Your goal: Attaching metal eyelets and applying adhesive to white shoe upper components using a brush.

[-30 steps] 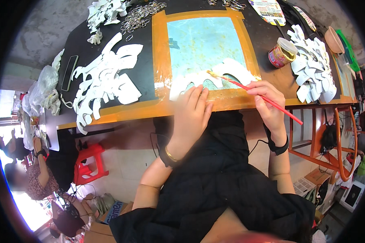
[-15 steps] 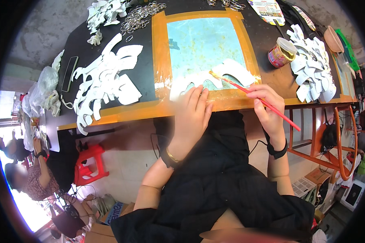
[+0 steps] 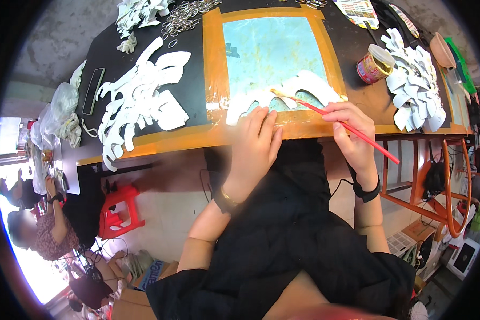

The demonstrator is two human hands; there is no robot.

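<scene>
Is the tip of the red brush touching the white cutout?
Touching. The head view shows the red brush, held in the right hand, with its bristle tip lying right on the white cutout; no gap shows between them.

i'm looking down at a craft workshop: a long black worktable edged in orange tape, stacks of white paper cutouts, a pile of metal rings, a glue pot, and other workers seated nearby among boxes.
</scene>
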